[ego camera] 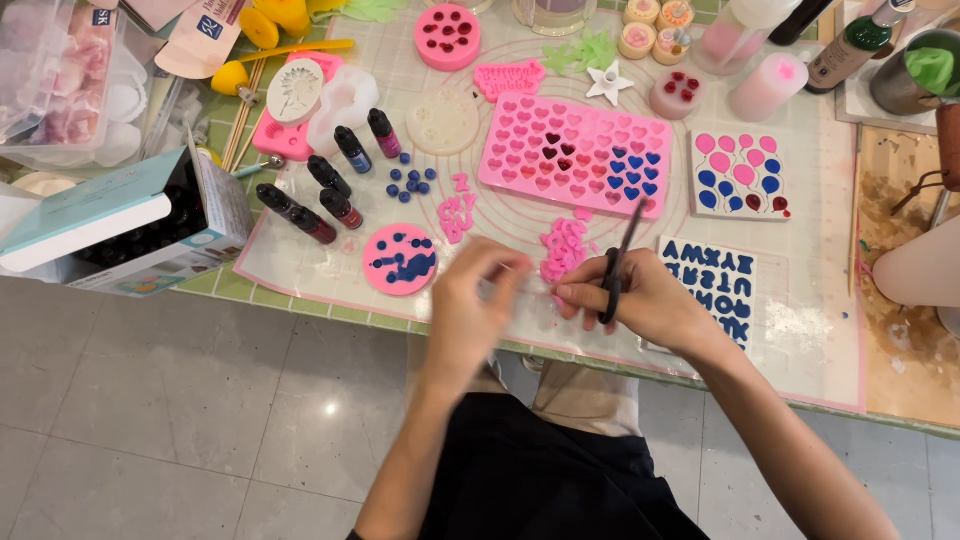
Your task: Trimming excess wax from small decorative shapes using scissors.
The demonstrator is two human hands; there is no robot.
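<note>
Black scissors [615,268] sit gripped in the right hand [645,305], just below the pink heart mould [575,152]. Left hand [475,300], beside it, pinches something too small to identify, near 1 pile of pink pieces [563,250].

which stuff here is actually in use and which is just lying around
In use: scissors in right hand; small pink piece at left hand.

Lying about: heart mould, balloon mould, letter mould, dye bottles, blue box.
</note>
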